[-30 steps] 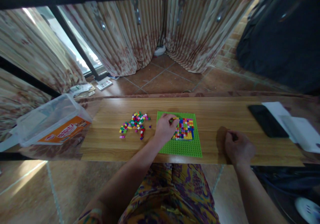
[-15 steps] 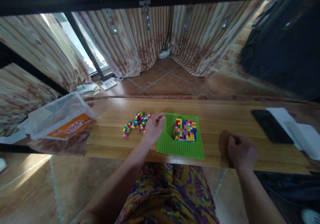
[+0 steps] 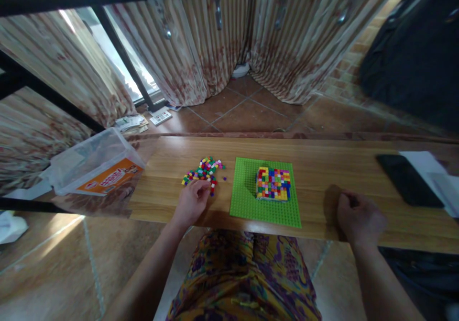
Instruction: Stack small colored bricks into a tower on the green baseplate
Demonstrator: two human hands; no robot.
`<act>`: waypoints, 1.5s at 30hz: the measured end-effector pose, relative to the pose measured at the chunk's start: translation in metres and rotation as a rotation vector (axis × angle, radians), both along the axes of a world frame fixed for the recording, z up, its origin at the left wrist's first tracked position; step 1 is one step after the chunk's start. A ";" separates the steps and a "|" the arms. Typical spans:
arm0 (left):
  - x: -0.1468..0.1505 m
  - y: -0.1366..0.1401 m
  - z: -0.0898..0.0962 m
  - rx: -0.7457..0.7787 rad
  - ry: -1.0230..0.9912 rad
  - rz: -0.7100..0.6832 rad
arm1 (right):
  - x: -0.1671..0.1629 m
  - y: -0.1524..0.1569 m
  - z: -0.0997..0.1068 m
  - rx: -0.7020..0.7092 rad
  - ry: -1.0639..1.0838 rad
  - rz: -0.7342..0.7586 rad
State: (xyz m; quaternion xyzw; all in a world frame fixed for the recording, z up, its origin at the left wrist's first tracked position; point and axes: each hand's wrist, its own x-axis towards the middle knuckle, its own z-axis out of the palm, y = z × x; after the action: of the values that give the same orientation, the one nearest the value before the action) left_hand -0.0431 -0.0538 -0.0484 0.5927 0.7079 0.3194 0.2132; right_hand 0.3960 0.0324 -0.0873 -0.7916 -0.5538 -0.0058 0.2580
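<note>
My left hand (image 3: 194,200) is at the near edge of a pile of small coloured toy bricks (image 3: 204,169), its fingers pinched together over it; what they hold, if anything, is hidden. Right of the pile lies a green baseplate (image 3: 242,209). On it stands a block built of many-coloured bricks (image 3: 273,184), with yellow, red, blue and pink on top. My right hand (image 3: 361,216) rests closed on the table right of the baseplate, and its curled fingers hide whatever might be inside.
The wooden table (image 3: 315,158) runs across the view. A clear plastic box with an orange label (image 3: 111,176) stands at its left end. To the right lie a dark flat device (image 3: 409,180) and white papers (image 3: 423,162). Patterned curtains (image 3: 201,48) hang beyond.
My left hand has moved left and nearer to me, from the baseplate's left edge to the brick pile. My right hand stays closed on the table. The whole view has shifted slightly.
</note>
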 end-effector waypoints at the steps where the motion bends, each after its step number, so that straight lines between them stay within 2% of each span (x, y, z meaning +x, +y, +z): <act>1: 0.001 0.001 0.002 -0.013 0.028 -0.004 | 0.000 0.000 0.000 -0.003 -0.003 -0.003; 17: 0.038 0.006 0.021 -0.175 0.410 0.108 | -0.001 0.000 0.000 0.005 -0.015 -0.008; 21: 0.040 0.009 0.025 -0.209 0.430 0.118 | -0.003 -0.001 0.001 0.015 -0.018 -0.008; 25: 0.037 0.010 0.028 -0.074 0.306 0.092 | -0.002 -0.002 0.000 0.024 -0.013 0.007; 30: 0.042 0.012 0.034 0.221 -0.018 -0.035 | -0.001 0.000 -0.002 0.002 -0.021 -0.018; 33: 0.049 0.013 0.035 0.329 -0.200 -0.099 | 0.000 0.001 -0.003 -0.006 -0.015 -0.023; 38: 0.059 0.015 0.034 0.399 -0.413 -0.138 | 0.001 0.001 -0.005 0.006 -0.002 -0.017; 45: 0.067 0.018 0.038 0.405 -0.485 -0.148 | -0.001 0.001 -0.005 0.029 0.007 -0.019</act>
State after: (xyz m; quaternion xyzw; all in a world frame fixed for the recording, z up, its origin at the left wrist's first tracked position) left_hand 0.0243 -0.0362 -0.0106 0.5795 0.5134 0.5696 0.2760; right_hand 0.3950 0.0330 -0.0924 -0.7929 -0.5453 -0.0134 0.2715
